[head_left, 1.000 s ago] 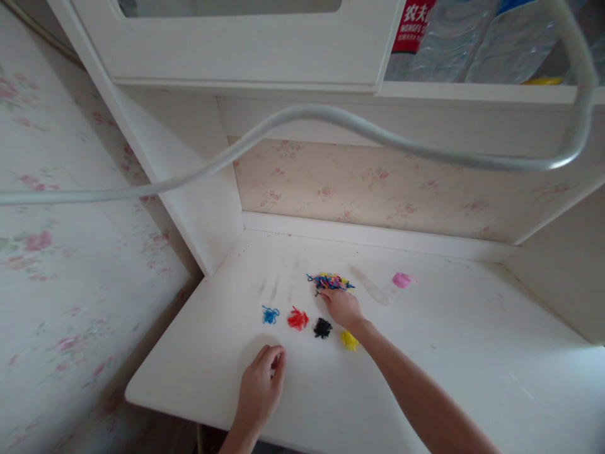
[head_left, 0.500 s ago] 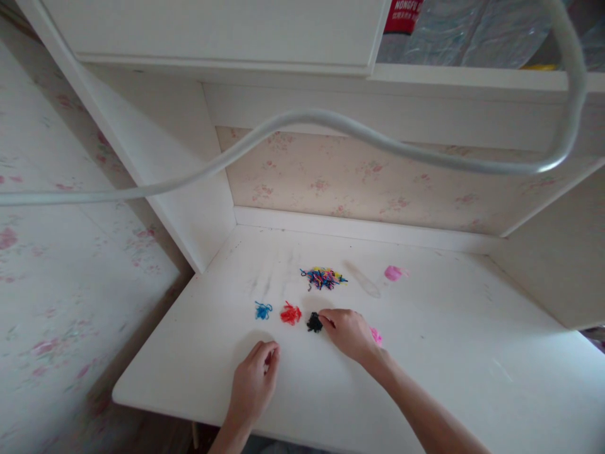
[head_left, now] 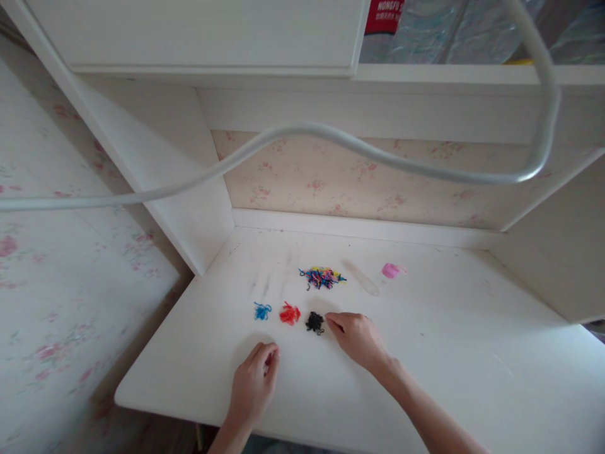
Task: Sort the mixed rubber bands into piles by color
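Observation:
Beside the black pile of thin elastic-looking bands is my right hand, thumb and forefinger pinched at the pile's right edge. Whatever may be in that pinch is too small to make out. My left hand rests on the desk below the red pile, fingers curled together and their contents hidden. A blue pile lies left of the red one. Behind these, a mixed heap holds bands of several colours.
The white desk meets a side panel at left and a low back ledge. A clear bag with a pink end lies at back right. A pale cable crosses the view above the desk. Wrapped bottles fill the upper shelf.
My right hand has drawn slightly right from the black pile, and a pink pile glimpsed behind it is now hidden. The left hand stays put. The view has shifted a little.

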Motion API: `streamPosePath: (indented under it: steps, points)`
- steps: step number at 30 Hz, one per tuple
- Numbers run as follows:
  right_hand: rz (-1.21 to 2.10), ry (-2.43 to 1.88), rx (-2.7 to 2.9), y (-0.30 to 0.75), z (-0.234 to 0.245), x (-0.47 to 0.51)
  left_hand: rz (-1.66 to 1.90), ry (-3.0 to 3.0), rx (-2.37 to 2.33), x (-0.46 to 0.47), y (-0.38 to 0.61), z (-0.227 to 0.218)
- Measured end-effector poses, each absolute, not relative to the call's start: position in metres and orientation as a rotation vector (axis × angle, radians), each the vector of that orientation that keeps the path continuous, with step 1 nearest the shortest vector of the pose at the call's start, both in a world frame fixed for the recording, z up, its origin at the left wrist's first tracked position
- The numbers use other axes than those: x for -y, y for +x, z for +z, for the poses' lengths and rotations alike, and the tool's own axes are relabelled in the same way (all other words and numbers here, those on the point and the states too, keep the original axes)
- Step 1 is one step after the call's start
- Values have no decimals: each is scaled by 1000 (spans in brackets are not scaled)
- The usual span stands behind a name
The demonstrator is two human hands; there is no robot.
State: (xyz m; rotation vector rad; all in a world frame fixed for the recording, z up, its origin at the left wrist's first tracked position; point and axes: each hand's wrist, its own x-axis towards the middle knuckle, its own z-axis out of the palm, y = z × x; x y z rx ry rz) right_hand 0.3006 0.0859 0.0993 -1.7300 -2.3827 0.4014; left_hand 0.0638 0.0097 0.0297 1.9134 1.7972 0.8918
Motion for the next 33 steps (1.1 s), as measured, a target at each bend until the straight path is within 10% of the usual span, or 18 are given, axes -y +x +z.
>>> streamPosePath:
  steps: [14, 33]
  points:
    - [574, -1854, 1653, 359, 8, 33, 627, 2154, -1817, -79, 100, 82]
    - [454, -1831, 1782, 357, 12, 27, 135, 2201, -2005, -164, 140, 56]
